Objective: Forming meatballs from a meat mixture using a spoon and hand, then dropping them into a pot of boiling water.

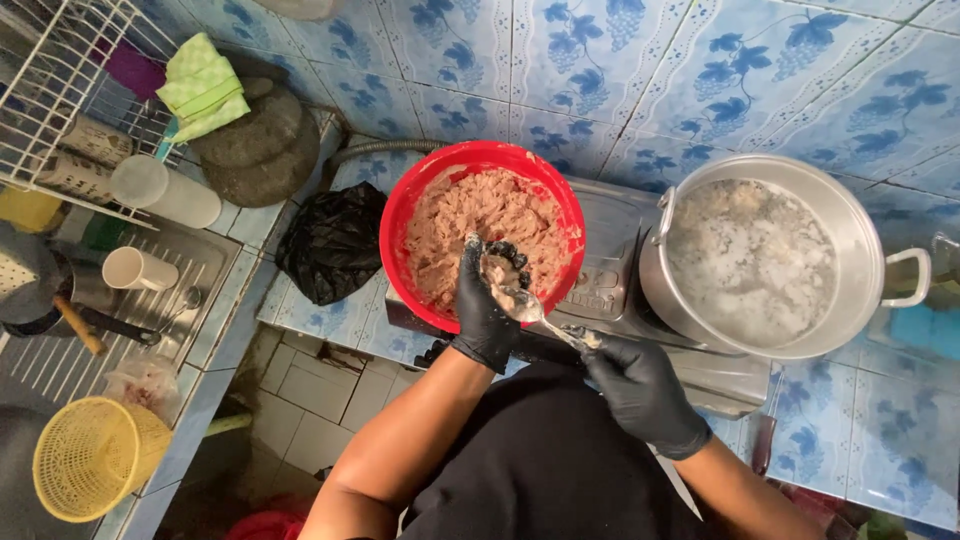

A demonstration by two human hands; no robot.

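A red bowl [400, 215] full of pinkish minced paste stands on the steel stove top. My left hand [486, 305], in a black glove, hovers over the bowl's near rim with its fingers curled around a lump of the paste. My right hand [640, 390], also gloved in black, grips the handle of a metal spoon [528, 305]. The spoon's bowl rests against the paste in my left hand. To the right, a large steel pot [868, 262] of steaming, bubbling water sits on the stove.
A black plastic bag [332, 240] lies left of the red bowl. Further left are a steel sink [190, 262] with cups, a wire dish rack [40, 95], round stone slabs [262, 140] and a yellow basket [88, 458]. Blue patterned tiles cover wall and counter.
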